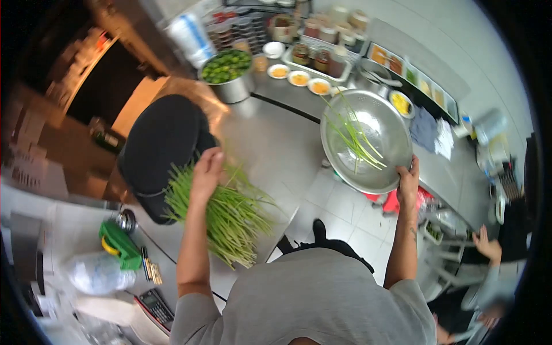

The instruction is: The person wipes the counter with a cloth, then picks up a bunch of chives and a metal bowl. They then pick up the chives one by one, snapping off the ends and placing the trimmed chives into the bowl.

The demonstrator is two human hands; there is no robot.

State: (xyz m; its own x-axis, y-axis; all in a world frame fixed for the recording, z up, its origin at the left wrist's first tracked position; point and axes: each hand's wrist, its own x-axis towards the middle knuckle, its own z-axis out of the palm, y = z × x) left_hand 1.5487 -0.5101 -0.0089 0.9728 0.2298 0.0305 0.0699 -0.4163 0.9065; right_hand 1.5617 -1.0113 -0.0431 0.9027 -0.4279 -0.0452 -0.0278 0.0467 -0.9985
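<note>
Grey shirt: filling the bottom of the view, with both bare arms reaching forward from it.
Left hand: lying on top of the heap of green stalks, fingers bending down into them; I cannot tell whether they are closing round a bunch.
Heap of green stalks: lying on the steel counter, its near ends sticking out past the counter's corner above the tiled floor.
Risk at the heap: pulling at one bunch is likely dragging loose stalks off that corner and onto the floor.
Right hand: gripping the near rim of the steel bowl.
Steel bowl: being held in the air beside the counter, tilting, with a few stalks lying inside.
Risk at the bowl: holding so wide a bowl by one edge is probably inviting it to swing or tip, shedding those stalks.
Co-worker's hand: reaching low at the right, well apart from the bowl.
Pot of limes: standing far back, beside small sauce dishes.
</note>
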